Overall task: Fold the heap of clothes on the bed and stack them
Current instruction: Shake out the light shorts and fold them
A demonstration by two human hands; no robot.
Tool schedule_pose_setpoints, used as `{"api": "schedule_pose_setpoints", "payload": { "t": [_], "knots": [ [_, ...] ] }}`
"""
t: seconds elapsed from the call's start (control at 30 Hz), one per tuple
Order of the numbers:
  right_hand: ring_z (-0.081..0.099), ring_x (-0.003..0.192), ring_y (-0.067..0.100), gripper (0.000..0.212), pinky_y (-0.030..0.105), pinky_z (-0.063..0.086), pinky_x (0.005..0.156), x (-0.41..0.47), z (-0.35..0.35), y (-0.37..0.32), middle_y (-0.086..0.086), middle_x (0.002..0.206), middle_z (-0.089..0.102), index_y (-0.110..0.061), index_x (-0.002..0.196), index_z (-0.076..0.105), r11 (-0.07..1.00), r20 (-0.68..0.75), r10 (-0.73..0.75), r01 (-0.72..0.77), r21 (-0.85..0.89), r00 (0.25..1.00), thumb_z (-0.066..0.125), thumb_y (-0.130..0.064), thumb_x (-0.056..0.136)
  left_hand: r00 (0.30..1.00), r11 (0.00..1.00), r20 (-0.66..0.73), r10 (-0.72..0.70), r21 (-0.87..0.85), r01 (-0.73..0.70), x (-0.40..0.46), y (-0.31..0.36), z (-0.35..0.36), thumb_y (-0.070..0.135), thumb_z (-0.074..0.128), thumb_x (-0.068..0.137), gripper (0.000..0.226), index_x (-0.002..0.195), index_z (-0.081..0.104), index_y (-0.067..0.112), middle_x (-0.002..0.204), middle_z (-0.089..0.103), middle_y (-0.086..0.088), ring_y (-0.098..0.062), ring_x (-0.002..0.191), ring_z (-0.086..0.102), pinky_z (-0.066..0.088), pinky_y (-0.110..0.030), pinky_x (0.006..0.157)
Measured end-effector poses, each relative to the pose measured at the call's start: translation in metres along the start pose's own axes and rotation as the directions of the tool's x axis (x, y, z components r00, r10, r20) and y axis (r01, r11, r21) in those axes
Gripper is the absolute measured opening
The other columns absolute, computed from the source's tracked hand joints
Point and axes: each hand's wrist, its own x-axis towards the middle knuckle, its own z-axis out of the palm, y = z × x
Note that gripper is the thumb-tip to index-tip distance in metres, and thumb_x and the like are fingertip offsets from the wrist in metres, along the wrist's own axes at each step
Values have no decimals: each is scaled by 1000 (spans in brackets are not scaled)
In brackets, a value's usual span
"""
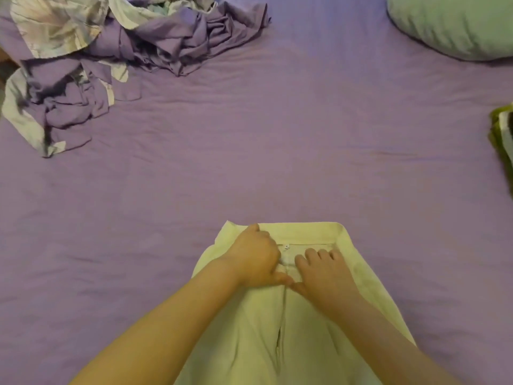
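Observation:
A pale cream shirt (358, 273) lies flat on the purple bed sheet (277, 162) at the near edge, collar away from me, its front opening running down the middle. My left hand (256, 258) rests on the left front near the collar, fingers curled onto the cloth, thumb at the opening. My right hand (323, 273) lies on the right front with fingers spread over the fabric. Whether either hand pinches the cloth is hidden. A heap of purple and pale printed clothes (111, 59) lies at the far left.
A light green pillow (455, 26) sits at the far right corner. A green and white folded item (503, 140) shows at the right edge. The sheet stretches wide between the shirt and the heap.

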Motion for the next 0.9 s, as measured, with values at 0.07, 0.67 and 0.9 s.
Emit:
{"api": "schedule_pose_setpoints", "payload": {
  "t": [0.07,0.67,0.9],
  "knots": [
    [58,77,22,34,36,37,76,-3,-19,4,-2,84,61,-21,92,58,997,-15,47,-45,70,999,58,-54,84,996,997,79,-28,-74,34,-4,4,-3,76,37,84,62,80,66,21,63,54,5,-17,69,52,36,-32,73],
    [61,102,37,37,48,50,82,3,-9,39,13,107,64,-10,104,65,957,-383,191,-85,277,904,70,3,70,802,927,-495,-334,-324,186,21,2,24,11,73,69,15,84,69,13,90,64,-7,-33,90,60,47,-43,79],
    [26,138,37,54,54,27,105,-59,40,-26,18,147,33,-15,133,44,957,-353,200,-106,268,914,62,-23,83,865,876,-426,-264,-482,30,-20,59,81,31,41,78,32,75,72,26,76,64,7,-18,68,62,44,-29,58]
  ]
}}
